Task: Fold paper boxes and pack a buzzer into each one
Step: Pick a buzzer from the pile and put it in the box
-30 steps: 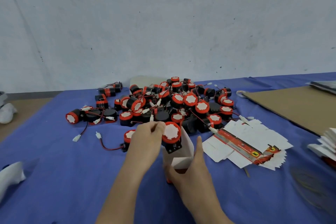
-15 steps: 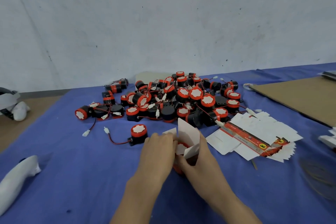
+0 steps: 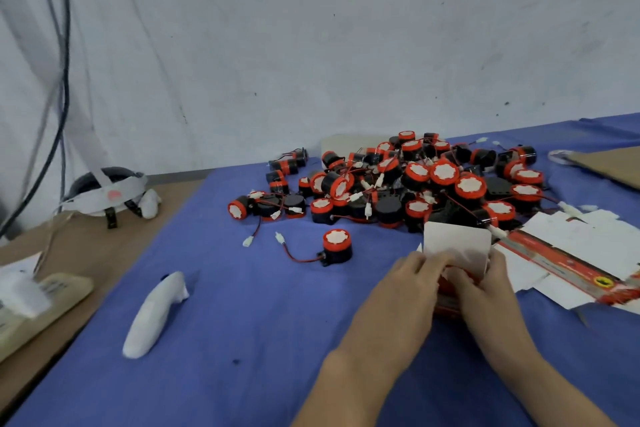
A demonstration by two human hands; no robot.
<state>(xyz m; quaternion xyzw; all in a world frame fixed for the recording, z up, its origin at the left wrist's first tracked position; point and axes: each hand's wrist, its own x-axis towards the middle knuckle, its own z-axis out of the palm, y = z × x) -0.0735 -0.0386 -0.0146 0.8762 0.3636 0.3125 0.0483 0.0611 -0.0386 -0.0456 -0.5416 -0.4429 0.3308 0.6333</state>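
Fingers (image 3: 424, 262) of both hands pinch one paper box (image 3: 456, 246).

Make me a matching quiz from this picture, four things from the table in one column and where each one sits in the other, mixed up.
Things:
1. lone buzzer
2. flat box blanks
3. paper box
4. brown cardboard sheet

Places:
A. between both hands
B. far right edge of the table
C. on the blue cloth, just left of the hands
D. spread right of the hands

Pairs: 1-C, 2-D, 3-A, 4-B
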